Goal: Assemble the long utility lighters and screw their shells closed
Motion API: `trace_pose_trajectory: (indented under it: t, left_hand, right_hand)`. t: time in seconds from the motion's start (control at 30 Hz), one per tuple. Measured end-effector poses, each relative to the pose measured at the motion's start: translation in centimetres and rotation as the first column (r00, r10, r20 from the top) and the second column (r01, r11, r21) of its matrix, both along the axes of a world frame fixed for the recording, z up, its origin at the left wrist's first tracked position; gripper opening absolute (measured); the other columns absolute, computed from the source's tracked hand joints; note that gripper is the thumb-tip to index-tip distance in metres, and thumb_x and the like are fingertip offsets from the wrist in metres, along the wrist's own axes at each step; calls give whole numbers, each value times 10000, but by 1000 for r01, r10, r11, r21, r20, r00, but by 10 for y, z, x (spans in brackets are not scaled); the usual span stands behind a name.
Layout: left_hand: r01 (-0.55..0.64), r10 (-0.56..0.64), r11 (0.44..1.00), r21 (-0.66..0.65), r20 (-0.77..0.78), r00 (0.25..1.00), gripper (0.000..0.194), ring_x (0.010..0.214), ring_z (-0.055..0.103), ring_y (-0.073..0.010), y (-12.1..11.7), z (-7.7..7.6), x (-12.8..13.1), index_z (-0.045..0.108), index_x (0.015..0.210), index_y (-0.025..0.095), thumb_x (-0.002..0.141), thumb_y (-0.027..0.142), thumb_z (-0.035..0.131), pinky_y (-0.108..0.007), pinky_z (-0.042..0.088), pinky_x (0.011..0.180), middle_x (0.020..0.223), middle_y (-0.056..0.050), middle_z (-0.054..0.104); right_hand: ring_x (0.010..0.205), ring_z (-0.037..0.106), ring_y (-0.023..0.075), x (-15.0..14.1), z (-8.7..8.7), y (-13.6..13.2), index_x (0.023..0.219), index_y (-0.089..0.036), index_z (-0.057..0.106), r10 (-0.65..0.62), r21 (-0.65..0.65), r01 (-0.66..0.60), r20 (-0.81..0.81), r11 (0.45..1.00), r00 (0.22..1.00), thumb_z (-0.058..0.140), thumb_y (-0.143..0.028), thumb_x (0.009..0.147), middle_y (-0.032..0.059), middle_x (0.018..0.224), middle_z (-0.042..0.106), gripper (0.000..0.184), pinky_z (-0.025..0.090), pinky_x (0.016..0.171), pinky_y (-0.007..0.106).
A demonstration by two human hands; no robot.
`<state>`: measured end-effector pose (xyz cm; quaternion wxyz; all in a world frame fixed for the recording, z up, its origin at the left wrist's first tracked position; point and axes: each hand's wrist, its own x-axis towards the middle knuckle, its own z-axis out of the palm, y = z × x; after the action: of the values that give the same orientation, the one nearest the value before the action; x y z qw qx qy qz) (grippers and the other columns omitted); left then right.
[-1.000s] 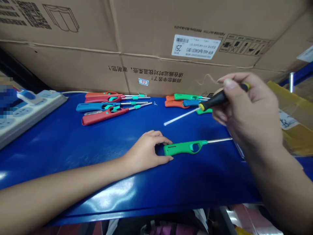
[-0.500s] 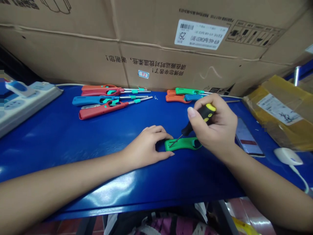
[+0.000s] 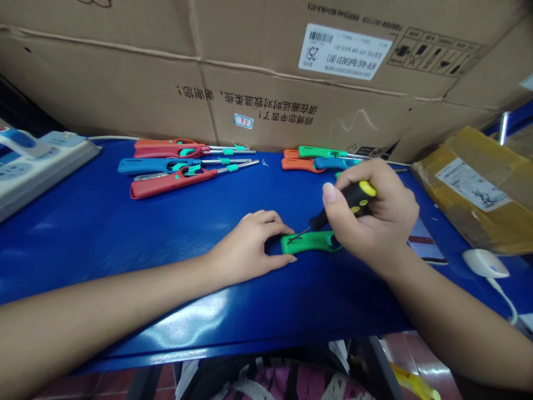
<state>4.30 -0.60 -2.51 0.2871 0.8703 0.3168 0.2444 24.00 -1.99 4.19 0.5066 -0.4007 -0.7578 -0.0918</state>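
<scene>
A green long-nosed lighter (image 3: pixel 311 242) lies flat on the blue tabletop (image 3: pixel 187 222). My left hand (image 3: pixel 244 244) pinches its butt end, thumb on the near side and fingertips on the far side. In my right hand (image 3: pixel 377 228) is a screwdriver (image 3: pixel 353 201) with a black and yellow handle. Its thin shaft slants down to the left, and the tip meets the lighter's top face near the butt end, close to a dark slot. My right hand covers the lighter's front part, so its nozzle is hidden.
Several red, orange and blue lighters (image 3: pixel 175 180) lie at the back left. Green, orange and blue lighters (image 3: pixel 302 165) sit at the back right. A large cardboard box (image 3: pixel 258 66) walls the back. A power strip (image 3: pixel 54 161), phone (image 3: pixel 425 244), white charger (image 3: pixel 485 262) and yellow-taped parcel (image 3: pixel 495 222) flank the sides.
My right hand has shifted slightly right, and the screwdriver leans flatter, its tip still at the lighter's butt end. My left hand keeps its hold. The view has moved a little.
</scene>
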Motion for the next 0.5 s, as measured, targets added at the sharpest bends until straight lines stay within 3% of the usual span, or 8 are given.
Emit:
trace_pose_trajectory:
  t: [0.17, 0.37, 0.5]
  left_hand:
    - [6, -6, 1000, 9, 0, 1000, 345, 994, 632, -232, -1, 0, 0, 723, 1130, 203, 840, 377, 794, -417, 503, 932, 1050, -50, 674]
    - [-14, 14, 1000, 13, 24, 1000, 325, 1058, 643, -255, -1, -2, 1, 727, 1099, 208, 834, 379, 801, -455, 491, 983, 1111, -59, 694]
    - [-29, 29, 999, 15, 5, 1000, 344, 1106, 638, -279, -2, -3, 2, 725, 1114, 214, 835, 401, 797, -489, 481, 1008, 1161, -72, 696]
  right_hand:
    - [459, 427, 80, 3, 1, 2, 765, -241, 509, 20, -102, -20, -6, 995, 1000, 662, -295, 914, -80, 588, 508, 220, 351, 469, 264]
    - [485, 472, 91, 1, 7, -5, 756, -230, 536, 3, -24, 1, 157, 1000, 988, 659, -362, 934, -53, 602, 548, 253, 353, 484, 267]
    - [477, 474, 91, -5, 11, -9, 720, -219, 538, -27, -40, 34, 182, 999, 983, 655, -447, 942, -45, 570, 543, 339, 337, 478, 270]
